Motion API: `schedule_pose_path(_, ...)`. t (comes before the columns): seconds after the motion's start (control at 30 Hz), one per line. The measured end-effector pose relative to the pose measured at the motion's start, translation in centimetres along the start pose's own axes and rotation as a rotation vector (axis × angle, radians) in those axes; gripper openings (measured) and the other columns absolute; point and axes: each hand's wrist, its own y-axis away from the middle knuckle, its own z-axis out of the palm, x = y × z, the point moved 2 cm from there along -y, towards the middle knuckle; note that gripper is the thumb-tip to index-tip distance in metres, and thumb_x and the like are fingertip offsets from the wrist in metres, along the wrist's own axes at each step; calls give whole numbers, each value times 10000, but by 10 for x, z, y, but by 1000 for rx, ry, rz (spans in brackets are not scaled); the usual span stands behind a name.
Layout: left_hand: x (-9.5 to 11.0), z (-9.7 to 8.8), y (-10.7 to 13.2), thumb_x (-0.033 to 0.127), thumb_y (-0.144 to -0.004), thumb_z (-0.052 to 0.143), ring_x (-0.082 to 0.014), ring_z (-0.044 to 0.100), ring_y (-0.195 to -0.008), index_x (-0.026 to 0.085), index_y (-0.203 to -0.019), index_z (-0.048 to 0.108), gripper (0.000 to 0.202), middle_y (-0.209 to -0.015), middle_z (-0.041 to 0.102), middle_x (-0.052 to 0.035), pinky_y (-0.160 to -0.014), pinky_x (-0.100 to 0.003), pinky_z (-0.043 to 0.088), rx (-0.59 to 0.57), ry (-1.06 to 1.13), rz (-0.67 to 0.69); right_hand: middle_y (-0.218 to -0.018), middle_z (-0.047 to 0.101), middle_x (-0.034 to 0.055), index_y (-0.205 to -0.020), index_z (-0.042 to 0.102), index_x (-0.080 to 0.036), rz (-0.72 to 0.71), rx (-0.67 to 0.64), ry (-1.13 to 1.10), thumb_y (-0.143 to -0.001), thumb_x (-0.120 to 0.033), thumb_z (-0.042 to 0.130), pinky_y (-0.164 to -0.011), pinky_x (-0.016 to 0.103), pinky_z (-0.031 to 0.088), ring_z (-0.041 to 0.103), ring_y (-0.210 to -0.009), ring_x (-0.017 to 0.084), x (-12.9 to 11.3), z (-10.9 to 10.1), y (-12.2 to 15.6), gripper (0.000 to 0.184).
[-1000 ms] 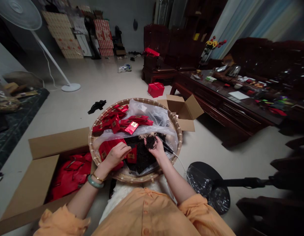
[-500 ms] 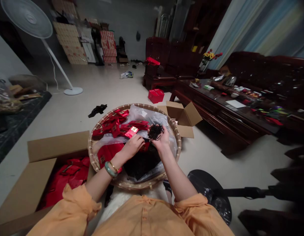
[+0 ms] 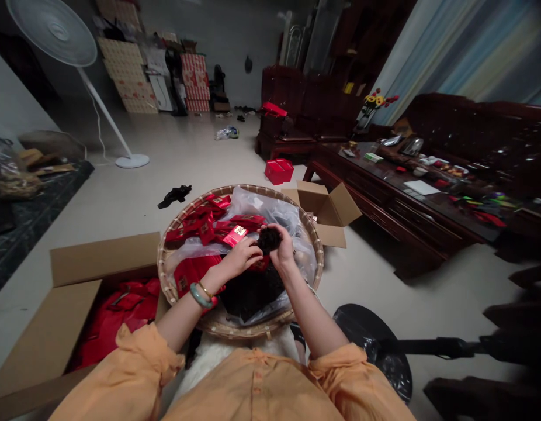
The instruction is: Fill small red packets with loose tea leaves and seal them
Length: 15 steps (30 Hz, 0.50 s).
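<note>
A round woven basket rests on my lap, lined with clear plastic. It holds a heap of dark loose tea, a pile of small red packets and more red packets at the left. My right hand is cupped round a clump of dark tea above the heap. My left hand is closed on a small red packet, right beside the clump. Both hands touch over the basket's middle.
An open cardboard box with red bags stands at my left. A smaller open carton lies beyond the basket, with a red box farther out. A black plastic bag and a dark pole are at my right. A standing fan and a long dark table flank the floor.
My right hand lifted a clump of tea from the heap and brought it toward my left hand, which raised a red packet to meet it. The view tilted up slightly.
</note>
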Motion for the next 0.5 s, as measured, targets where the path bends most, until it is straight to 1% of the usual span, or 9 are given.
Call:
schedule_pose_path(0.13,-1,1,-1,217,-831,560,-183,522,-875,169,-803,636,93,-913,551,-68,-778,-331,467,6,6,16,-699,681,2,-696,636,-170,-69,-11,131,-763,-232,493,-751,272,491,634,-694,136,1,-1,2,169)
schedule_pose_path(0.27,-1,0,0,207,-814,584,-189,533,-916,176,-799,640,65,-952,560,-70,-808,-350,467,43,3,29,-706,678,8,-684,650,-173,-126,-14,268,-802,-281,449,-764,253,471,617,-725,135,2,-2,3,256)
schedule_pose_path(0.4,-1,0,1,199,-794,608,-196,538,-936,174,-787,647,47,-971,569,-77,-816,-352,469,73,0,21,-709,677,1,-669,667,-184,-205,-46,487,-848,-325,418,-738,228,446,597,-710,126,2,-4,6,338)
schedule_pose_path(0.5,0,-1,1,202,-789,612,-196,541,-913,172,-781,650,49,-934,569,-76,-787,-338,479,71,-5,15,-727,682,2,-689,687,-189,-243,-94,624,-875,-359,406,-749,230,433,598,-719,127,1,-4,8,377)
